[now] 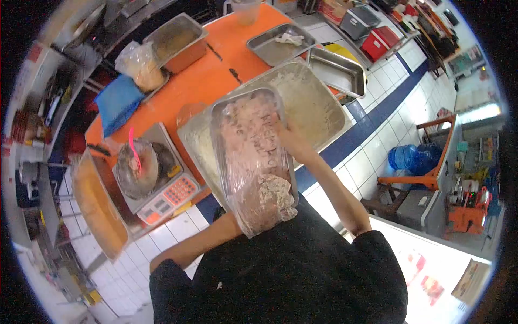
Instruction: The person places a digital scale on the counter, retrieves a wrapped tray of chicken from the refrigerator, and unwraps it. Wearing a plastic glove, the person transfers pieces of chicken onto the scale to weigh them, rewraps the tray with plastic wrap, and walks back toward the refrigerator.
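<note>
Apparently, tray [247, 135] against right hand [290, 141]

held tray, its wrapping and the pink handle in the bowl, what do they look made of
The held tray looks like smooth grey metal, probably stainless steel, from its shiny rim. Its wrapping seems thin clear plastic: see-through, wrinkled, catching glare. The pink handle is likely smooth plastic, given its bright, even colour, though coated metal is possible.

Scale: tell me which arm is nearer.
Left. The left arm passes on the near side of the scale; the right arm is farther, right of the wrapped tray.
</note>
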Demonstrator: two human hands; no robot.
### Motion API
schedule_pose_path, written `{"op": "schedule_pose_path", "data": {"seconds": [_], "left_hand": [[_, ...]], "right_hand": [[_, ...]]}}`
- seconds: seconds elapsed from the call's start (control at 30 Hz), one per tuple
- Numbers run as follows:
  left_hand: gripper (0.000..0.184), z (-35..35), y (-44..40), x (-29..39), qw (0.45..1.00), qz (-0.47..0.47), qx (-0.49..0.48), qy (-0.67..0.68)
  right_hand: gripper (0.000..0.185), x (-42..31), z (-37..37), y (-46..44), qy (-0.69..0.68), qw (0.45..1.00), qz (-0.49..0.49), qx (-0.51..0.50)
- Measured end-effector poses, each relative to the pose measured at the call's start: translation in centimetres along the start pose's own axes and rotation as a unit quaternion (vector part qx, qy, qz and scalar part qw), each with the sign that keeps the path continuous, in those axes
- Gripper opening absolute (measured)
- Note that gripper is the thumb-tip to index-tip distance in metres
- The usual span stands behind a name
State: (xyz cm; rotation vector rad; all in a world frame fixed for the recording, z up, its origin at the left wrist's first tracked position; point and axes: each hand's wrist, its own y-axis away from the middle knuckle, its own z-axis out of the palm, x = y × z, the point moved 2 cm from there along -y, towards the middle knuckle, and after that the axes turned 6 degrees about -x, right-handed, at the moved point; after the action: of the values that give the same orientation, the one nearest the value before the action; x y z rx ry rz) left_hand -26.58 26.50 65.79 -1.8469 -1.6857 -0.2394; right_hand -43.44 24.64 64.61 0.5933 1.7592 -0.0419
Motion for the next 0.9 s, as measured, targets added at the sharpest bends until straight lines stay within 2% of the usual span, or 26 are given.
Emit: {"op": "schedule_pose_path", "data": {"seconds": [0.03, 0.07, 0.1, 0.13, 0.17, 0.23, 0.3, 0.33, 0.4, 0.47, 0.6, 0.63, 0.67, 0.7, 0.73, 0.77, 0.8, 0.87, 0.9], "left_hand": [[0.02, -0.1, 0.6, 0.0, 1.0, -0.009, 0.007, 0.0], [0.021, -0.2, 1.0, 0.0, 0.998, -0.036, -0.036, 0.029], [0.021, -0.4, 1.4, 0.0, 0.993, -0.063, -0.076, 0.058], [0.021, -1.0, 1.4, -0.1, 0.994, -0.074, -0.067, 0.055], [0.021, -1.6, 1.5, -0.3, 0.995, -0.062, -0.07, 0.029], [0.021, -3.2, 1.6, -0.5, 0.996, -0.061, -0.069, -0.001], [0.026, -4.9, 1.4, -0.1, 0.999, 0.039, -0.033, 0.011], [0.026, -5.3, 1.3, -0.3, 0.999, 0.033, -0.026, 0.008], [0.033, -5.1, 1.2, -1.2, 0.956, -0.116, -0.199, 0.18], [0.034, -5.9, 1.2, -1.0, 0.966, -0.117, -0.181, 0.143], [0.042, -7.9, 0.9, -0.4, 0.984, -0.099, -0.151, -0.007], [0.039, -7.4, 1.0, -0.7, 0.97, -0.064, -0.201, 0.117], [0.039, -7.4, 1.2, -0.7, 0.972, -0.066, -0.197, 0.111], [0.037, -8.9, 0.8, 0.3, 0.958, -0.104, -0.243, 0.106], [0.035, -9.6, 0.5, 0.9, 0.941, -0.143, -0.289, 0.104], [0.029, -5.8, 1.3, -0.5, 0.999, 0.019, -0.034, 0.011], [0.029, -6.0, 0.9, -0.2, 0.999, 0.017, -0.032, 0.004], [0.025, -6.9, -0.1, 0.3, 0.988, 0.005, -0.064, 0.14], [0.053, -6.5, -0.7, 0.3, 0.985, -0.055, -0.13, 0.095]], "right_hand": [[0.066, 1.4, 0.0, -0.5, -0.036, 0.999, 0.008, 0.008], [0.066, 2.5, -0.4, -0.8, -0.031, 1.0, 0.006, -0.002], [0.066, 3.4, -1.1, -1.0, -0.072, 0.997, 0.042, 0.006], [0.065, 3.3, -1.6, -1.1, -0.113, 0.991, 0.076, 0.013], [0.065, 2.9, -1.7, -1.1, -0.107, 0.992, 0.072, 0.0], [0.061, 1.0, -2.2, -0.2, -0.222, 0.967, 0.106, 0.067], [0.056, 1.9, -2.8, -0.4, -0.267, 0.958, 0.098, 0.031], [0.052, 2.2, -2.9, -0.5, -0.315, 0.944, 0.093, 0.005], [0.047, 2.9, -2.9, 0.0, -0.34, 0.937, 0.081, -0.013], [0.045, 3.8, -2.8, 0.3, -0.385, 0.918, 0.09, 0.001], [0.05, 0.5, -1.2, 3.5, -0.442, 0.894, 0.074, -0.005], [0.052, 0.3, -1.1, 3.9, -0.456, 0.887, 0.068, -0.015], [0.054, 0.0, -1.0, 4.2, -0.47, 0.88, 0.06, -0.028], [0.051, -0.1, -1.1, 5.1, -0.458, 0.886, 0.066, -0.004], [0.05, 0.5, -1.4, 5.8, -0.449, 0.883, 0.132, -0.027], [0.048, 0.8, -1.7, 6.6, -0.46, 0.877, 0.125, -0.062], [0.045, 0.9, -1.7, 7.2, -0.471, 0.869, 0.117, -0.096], [0.037, -0.4, -1.6, 8.1, -0.458, 0.879, 0.113, -0.067], [0.028, -0.7, -1.9, 8.3, -0.431, 0.894, 0.116, -0.046]]}}
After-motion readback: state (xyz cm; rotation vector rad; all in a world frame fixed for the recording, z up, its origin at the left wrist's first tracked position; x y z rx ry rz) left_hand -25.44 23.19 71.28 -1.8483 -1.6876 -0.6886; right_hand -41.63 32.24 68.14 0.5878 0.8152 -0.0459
